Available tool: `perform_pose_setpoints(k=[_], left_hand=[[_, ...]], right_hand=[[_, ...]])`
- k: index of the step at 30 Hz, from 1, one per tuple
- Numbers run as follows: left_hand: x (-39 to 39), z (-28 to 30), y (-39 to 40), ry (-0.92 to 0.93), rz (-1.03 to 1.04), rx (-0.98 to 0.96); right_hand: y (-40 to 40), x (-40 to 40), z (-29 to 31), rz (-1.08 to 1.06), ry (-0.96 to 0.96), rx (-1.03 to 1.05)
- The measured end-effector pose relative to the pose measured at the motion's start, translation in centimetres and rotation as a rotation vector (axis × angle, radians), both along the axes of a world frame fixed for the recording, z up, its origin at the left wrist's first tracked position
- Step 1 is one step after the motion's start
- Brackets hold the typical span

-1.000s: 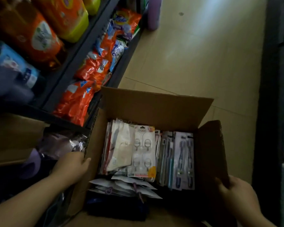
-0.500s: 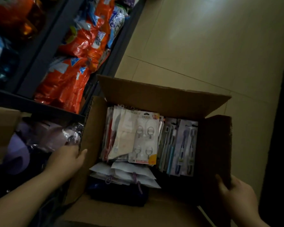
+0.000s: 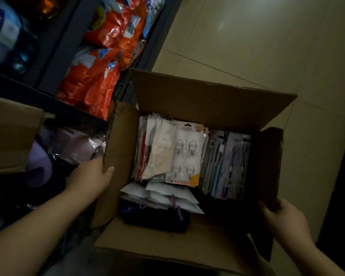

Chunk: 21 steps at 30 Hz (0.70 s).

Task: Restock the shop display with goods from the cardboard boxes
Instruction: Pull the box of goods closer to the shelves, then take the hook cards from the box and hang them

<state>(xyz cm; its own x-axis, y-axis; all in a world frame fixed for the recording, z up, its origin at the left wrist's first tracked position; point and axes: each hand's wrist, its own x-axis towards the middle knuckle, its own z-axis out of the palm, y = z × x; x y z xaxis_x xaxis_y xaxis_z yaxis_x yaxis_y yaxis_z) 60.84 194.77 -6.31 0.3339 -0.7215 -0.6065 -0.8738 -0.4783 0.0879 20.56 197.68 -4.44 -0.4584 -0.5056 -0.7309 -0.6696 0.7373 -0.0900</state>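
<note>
— Hands first: what are they doing?

— Left hand (image 3: 92, 174) clasps the left flap of the cardboard box (image 3: 207, 98), thumb lying on the flap's inner face and fingers behind it. Right hand (image 3: 283, 218) grips the lower corner of the dark right flap (image 3: 267, 166), fingers curled round its edge. Neither one holds any goods.

— And inside the box?

— Packed full. A hook pack (image 3: 185, 154) lies on top in the middle, toothbrush packs (image 3: 233, 166) stand on edge to its right, flat white packets (image 3: 163, 196) sit nearer the person, with something dark under those.

— Where is the display?

— Shelves (image 3: 54, 46) on the left, already carrying orange bags (image 3: 100, 76). The box sits on the floor (image 3: 267, 36) just beside them.

— So how far along is it?

— Early for this box, I'd judge: flaps open, contents looking untouched, everything inside still to be shelved.
</note>
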Motion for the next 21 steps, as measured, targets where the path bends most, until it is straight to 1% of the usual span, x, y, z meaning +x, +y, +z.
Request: perform_pose_setpoints(k=[2, 3, 5, 6, 7, 8, 9, 10, 11, 12, 15, 17, 19, 21], left_hand=[[-1.0, 1.2, -0.3, -0.007, -0.014, -0.122], [-1.8, 2.0, -0.3, -0.014, -0.035, -0.215], [-3.4, 3.3, 0.1, -0.027, -0.187, -0.413], [-4.3, 3.8, 0.5, -0.026, -0.288, -0.484], [-5.2, 3.9, 0.8, -0.005, -0.362, -0.513], [-6.0, 3.7, 1.1, 0.04, -0.404, -0.505], [-6.8, 3.2, 1.4, 0.111, -0.413, -0.468], [-7.5, 2.5, 1.6, 0.188, -0.388, -0.414], [-8.1, 1.7, 1.8, 0.257, -0.343, -0.353], [-8.5, 1.0, 2.1, 0.306, -0.289, -0.303], [-8.8, -1.3, 2.7, 0.359, -0.114, -0.234], [-8.6, -2.3, 3.0, 0.37, -0.008, -0.201], [-8.3, -3.0, 3.4, 0.378, 0.049, -0.181], [-8.0, -3.6, 3.8, 0.38, 0.075, -0.168]], right_hand=[[-0.1, 0.9, 0.7, -0.025, 0.024, -0.003], [-0.2, 1.3, 1.2, -0.003, 0.103, -0.038], [-0.3, 2.7, 2.8, 0.072, 0.265, -0.197], [-0.3, 3.8, 3.7, 0.129, 0.278, -0.316], [-0.2, 4.9, 4.1, 0.211, 0.237, -0.409], [-0.2, 6.1, 4.1, 0.304, 0.151, -0.461], [-0.2, 7.2, 3.3, 0.347, 0.008, -0.453], [-0.5, 8.2, 2.1, 0.315, -0.15, -0.374], [-1.2, 9.2, 0.6, 0.229, -0.28, -0.272], [-2.0, 10.0, -1.3, 0.138, -0.356, -0.187], [-4.4, 11.7, -7.8, -0.051, -0.457, -0.024], [-5.3, 12.6, -11.8, -0.193, -0.507, 0.015], [-5.5, 13.3, -14.6, -0.27, -0.505, 0.04], [-5.2, 13.7, -15.9, -0.279, -0.455, 0.036]])
